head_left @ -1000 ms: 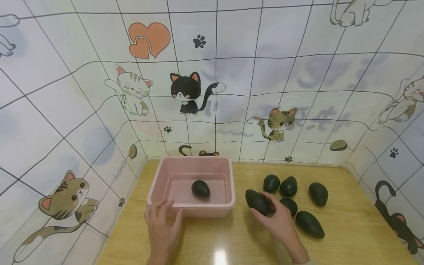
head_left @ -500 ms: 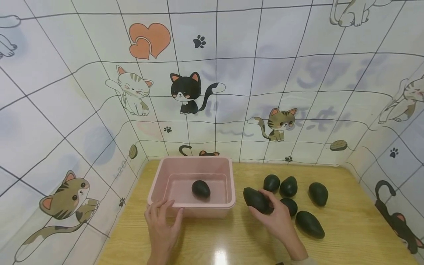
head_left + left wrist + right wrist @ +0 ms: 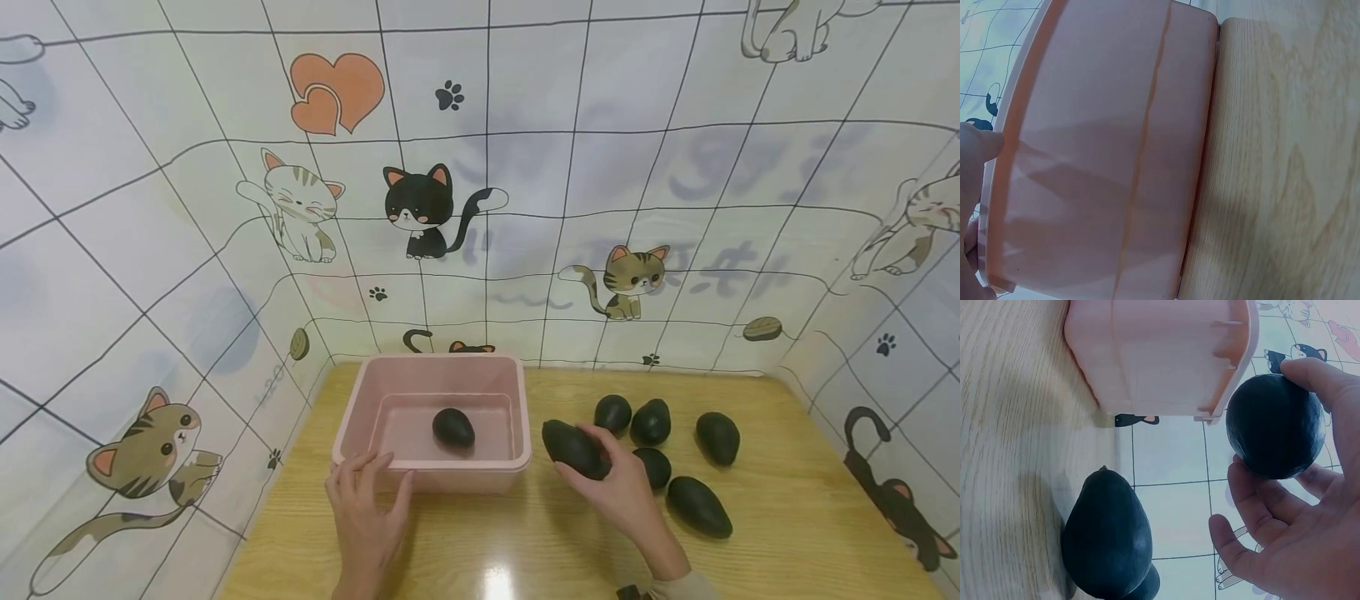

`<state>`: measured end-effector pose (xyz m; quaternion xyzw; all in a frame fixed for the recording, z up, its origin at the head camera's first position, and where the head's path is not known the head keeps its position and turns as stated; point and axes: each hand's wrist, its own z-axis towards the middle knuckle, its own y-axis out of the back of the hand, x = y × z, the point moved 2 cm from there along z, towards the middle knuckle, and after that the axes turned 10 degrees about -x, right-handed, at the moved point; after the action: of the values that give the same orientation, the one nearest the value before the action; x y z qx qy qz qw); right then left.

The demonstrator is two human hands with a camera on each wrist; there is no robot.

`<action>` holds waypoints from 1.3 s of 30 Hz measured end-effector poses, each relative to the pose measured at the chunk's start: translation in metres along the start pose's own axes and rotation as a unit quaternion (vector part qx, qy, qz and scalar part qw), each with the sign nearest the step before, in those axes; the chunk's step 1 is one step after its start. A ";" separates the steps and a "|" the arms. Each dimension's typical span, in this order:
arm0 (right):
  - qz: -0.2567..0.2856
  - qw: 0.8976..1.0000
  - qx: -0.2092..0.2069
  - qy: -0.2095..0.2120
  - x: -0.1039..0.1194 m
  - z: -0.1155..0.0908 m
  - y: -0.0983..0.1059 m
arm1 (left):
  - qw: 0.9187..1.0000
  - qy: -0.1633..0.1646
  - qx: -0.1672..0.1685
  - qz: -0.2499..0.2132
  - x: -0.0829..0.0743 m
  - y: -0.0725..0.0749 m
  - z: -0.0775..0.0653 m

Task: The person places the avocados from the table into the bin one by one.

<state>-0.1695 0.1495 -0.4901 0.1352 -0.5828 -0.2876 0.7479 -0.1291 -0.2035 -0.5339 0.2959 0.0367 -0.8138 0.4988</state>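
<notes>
My right hand (image 3: 618,483) grips a dark green avocado (image 3: 573,448) just right of the pink plastic bin (image 3: 480,482). In the right wrist view, thumb and fingertips close round this avocado (image 3: 1275,425), raised above the table beside the bin's rim. My left hand (image 3: 367,508) holds the bin's front rim at its left end. The left wrist view shows the thumb (image 3: 988,144) against the rim, with other fingers partly hidden behind it. Another avocado (image 3: 453,428) lies inside the bin, right of its middle.
Several avocados lie loose on the wooden table (image 3: 780,517) at the right, including one at the far right (image 3: 717,438) and a long one (image 3: 699,507) nearer me. A sheet with printed cats (image 3: 633,279) covers the walls behind and beside the table.
My right hand has moved left and slightly up with the avocado, closer to the bin. The left hand stays on the rim, and the bin stands where it was.
</notes>
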 end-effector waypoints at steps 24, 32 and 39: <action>0.019 1.000 0.013 0.014 0.016 0.006 -0.005 | 1.000 -0.003 0.001 0.007 0.000 0.000 0.002; 0.033 0.999 0.023 0.006 0.023 0.006 -0.007 | 1.000 -0.005 0.004 0.011 0.002 0.000 0.001; 0.030 0.999 0.025 -0.001 0.024 0.006 -0.011 | 1.000 -0.012 0.002 0.010 0.002 0.000 0.000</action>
<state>-0.1742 0.1271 -0.4753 0.1360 -0.5942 -0.2500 0.7523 -0.1294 -0.2055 -0.5353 0.2877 0.0266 -0.8123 0.5066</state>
